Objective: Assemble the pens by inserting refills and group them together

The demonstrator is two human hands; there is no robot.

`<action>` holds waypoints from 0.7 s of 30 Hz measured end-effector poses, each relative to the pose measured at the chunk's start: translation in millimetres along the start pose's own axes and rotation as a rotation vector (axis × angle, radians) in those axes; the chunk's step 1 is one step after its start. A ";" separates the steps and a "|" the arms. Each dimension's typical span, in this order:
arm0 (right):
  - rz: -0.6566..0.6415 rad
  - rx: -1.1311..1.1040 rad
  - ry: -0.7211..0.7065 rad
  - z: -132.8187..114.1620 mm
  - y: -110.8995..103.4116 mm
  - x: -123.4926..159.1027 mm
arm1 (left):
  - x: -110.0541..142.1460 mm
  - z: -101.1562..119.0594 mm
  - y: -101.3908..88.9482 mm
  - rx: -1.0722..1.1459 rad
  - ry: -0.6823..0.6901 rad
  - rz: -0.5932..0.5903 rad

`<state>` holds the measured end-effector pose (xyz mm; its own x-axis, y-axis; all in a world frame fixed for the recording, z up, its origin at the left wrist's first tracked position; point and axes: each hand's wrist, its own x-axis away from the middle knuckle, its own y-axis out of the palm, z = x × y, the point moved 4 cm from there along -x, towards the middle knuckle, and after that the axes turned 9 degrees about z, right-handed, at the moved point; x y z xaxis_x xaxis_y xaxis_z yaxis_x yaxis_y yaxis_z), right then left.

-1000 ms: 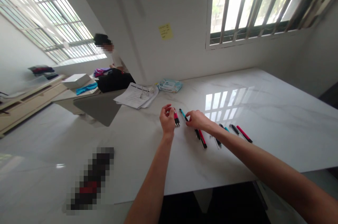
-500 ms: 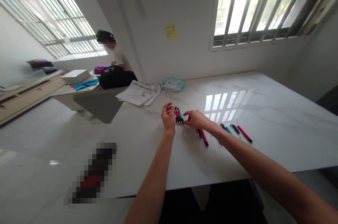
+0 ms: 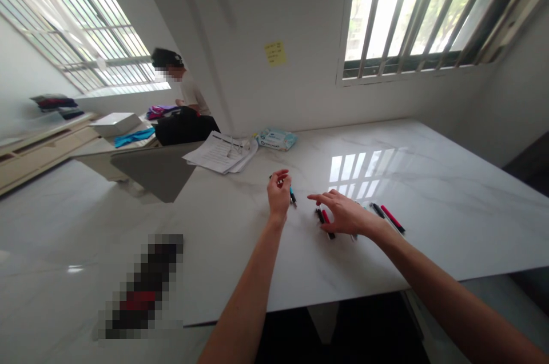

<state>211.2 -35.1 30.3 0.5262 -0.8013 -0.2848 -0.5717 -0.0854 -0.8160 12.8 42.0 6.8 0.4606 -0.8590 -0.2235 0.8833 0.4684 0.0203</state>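
My left hand (image 3: 279, 197) is over a small group of pens, its fingers loosely curled with gaps between them. It hides most of the group; a blue and black pen (image 3: 292, 196) shows at its right side. My right hand (image 3: 343, 212) is open, index finger stretched forward and thumb low, just above a black pen (image 3: 319, 216) and a red and black pen (image 3: 326, 220). Whether the thumb touches them I cannot tell. Right of this hand lie another black pen (image 3: 377, 210) and a red pen (image 3: 392, 218). Further pens are partly hidden under the right hand.
The white marble-look table (image 3: 240, 272) has printed papers (image 3: 214, 152) with glasses (image 3: 235, 150) on them and a wipes packet (image 3: 277, 139) at its back. A grey panel (image 3: 150, 170) borders the left. A person (image 3: 193, 92) sits beyond.
My right hand has moved right and nearer, from beside the left group of pens to the red and black pens. My left hand has shifted slightly right, covering more of its group.
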 end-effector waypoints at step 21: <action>0.316 -0.019 -0.132 14.4 -27.9 -38.7 | 29.7 -0.3 27.2 0.066 -0.123 -0.552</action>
<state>215.8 6.9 56.9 0.3979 -0.7062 -0.5856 -0.7302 0.1427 -0.6682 50.5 29.3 0.4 -0.0679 -0.9924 -0.1027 0.9977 -0.0677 -0.0060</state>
